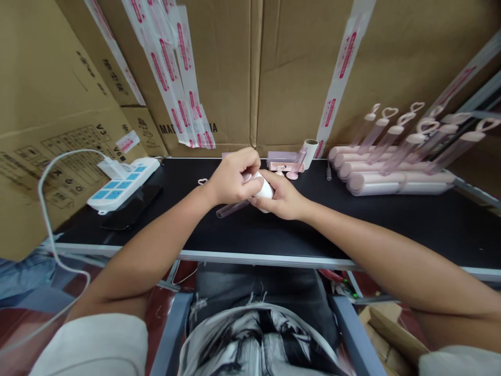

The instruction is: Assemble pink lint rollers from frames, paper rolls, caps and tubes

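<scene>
A small white cylinder (264,187) is held between my two hands above the middle of the black table. My right hand (287,199) is wrapped round its body. The curled fingers and thumb of my left hand (236,177) pinch at its upper left end; what exactly they grip there is hidden. Just beneath my hands lies a clear purplish tube (231,209), partly covered. A pale pink heart-shaped loop (202,181) shows behind my left wrist. Behind my right hand are purplish clear pieces (281,159), a pink round-based piece (292,175) and an upright white hollow tube (311,152).
On the right, several clear tubes with heart-topped pink caps (415,138) lean over stacked pale pink cylinders (391,183). A small dark-tipped piece (329,171) lies beside them. A power strip (123,184) and a dark flat phone-like slab (133,208) lie left. Cardboard walls (289,78) close off the back.
</scene>
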Demonstrator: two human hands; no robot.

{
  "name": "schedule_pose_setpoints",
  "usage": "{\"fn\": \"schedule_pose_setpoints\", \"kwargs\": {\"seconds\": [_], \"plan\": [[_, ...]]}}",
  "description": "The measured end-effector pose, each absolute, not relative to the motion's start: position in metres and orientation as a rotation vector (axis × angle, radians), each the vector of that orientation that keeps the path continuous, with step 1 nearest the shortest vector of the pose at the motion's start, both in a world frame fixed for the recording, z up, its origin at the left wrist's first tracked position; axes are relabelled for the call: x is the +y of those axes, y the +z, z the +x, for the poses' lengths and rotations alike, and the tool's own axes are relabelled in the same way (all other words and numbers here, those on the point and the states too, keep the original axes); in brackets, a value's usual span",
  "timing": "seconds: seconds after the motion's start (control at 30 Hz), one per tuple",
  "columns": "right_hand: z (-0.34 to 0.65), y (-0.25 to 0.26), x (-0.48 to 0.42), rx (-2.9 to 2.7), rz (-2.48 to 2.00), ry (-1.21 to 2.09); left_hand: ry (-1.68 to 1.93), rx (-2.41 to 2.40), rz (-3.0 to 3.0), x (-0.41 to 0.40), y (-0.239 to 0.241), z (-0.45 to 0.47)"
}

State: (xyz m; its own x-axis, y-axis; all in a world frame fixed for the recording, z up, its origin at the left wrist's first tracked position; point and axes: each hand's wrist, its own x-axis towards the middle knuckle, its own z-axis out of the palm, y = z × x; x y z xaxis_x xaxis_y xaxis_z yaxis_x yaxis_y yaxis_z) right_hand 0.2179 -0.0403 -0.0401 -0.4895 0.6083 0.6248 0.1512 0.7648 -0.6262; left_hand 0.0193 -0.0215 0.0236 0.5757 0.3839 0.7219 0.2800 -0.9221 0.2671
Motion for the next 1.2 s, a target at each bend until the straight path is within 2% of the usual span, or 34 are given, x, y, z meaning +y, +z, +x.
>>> {"fn": "schedule_pose_setpoints", "kwargs": {"seconds": [0.37,0.57,0.67,0.8,0.9,1.03,1.2], "plan": [[0.215,-0.046,-0.035,-2.149,-0.482,0.396,1.005,0.543,2.598,-0.019,0.038,0.009],[0.215,-0.043,-0.038,-1.848,-0.573,0.386,1.117,0.585,2.380,-0.002,0.034,0.004],[0.218,-0.043,-0.034,-1.695,-0.624,0.502,1.071,0.649,2.351,0.008,0.032,0.000],[0.225,-0.041,-0.029,-1.506,-0.653,0.740,0.836,0.834,2.553,-0.004,0.035,-0.003],[0.234,-0.036,-0.030,-1.511,-0.713,0.771,0.555,0.935,2.884,-0.031,0.030,0.005],[0.246,-0.035,-0.028,-1.711,-0.829,0.624,0.132,0.941,3.325,-0.069,0.003,0.029],[0.253,-0.046,-0.016,-1.971,-0.897,0.420,0.146,0.884,3.407,-0.085,-0.033,0.049]]}}
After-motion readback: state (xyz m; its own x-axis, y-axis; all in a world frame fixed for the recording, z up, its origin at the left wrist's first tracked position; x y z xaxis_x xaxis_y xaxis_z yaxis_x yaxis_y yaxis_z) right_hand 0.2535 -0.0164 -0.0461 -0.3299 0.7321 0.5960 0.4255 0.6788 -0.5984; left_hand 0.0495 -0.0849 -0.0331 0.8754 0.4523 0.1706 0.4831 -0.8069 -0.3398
